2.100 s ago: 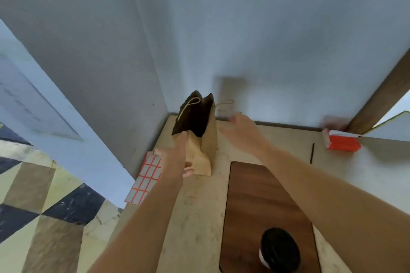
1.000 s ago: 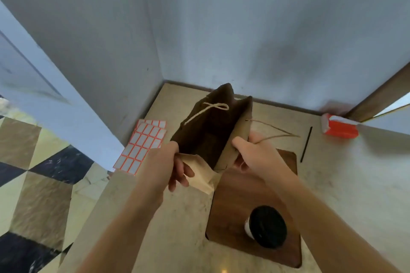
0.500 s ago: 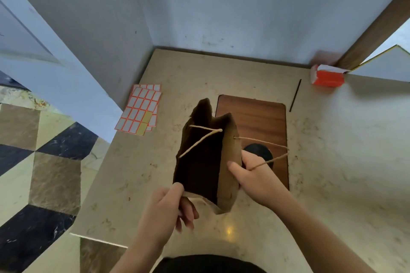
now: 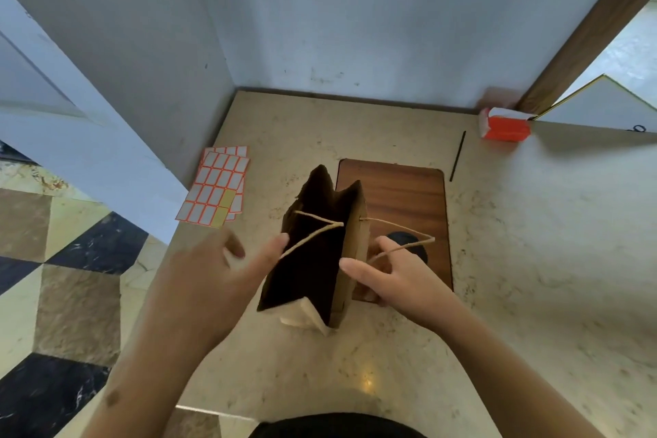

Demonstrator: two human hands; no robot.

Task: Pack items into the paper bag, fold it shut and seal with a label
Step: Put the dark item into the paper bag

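Bag (image 4: 350,260), open, upright between hands. Left hand (image 4: 209,281) spread, fingertips apparently touching its side; right hand (image 4: 398,281) pinching its rim. Labels (image 4: 217,188) beyond left hand.

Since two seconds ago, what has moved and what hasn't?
The paper bag came from the back corner to the near edge. The left hand let go; the right hand keeps its grip. Label sheets, wooden board and orange box stayed.

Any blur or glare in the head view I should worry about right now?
Head view: left hand motion-blurred at the fingers; bag interior too dark to read; small glare spot on the counter near the front edge; wall lines bow from wide-angle distortion.
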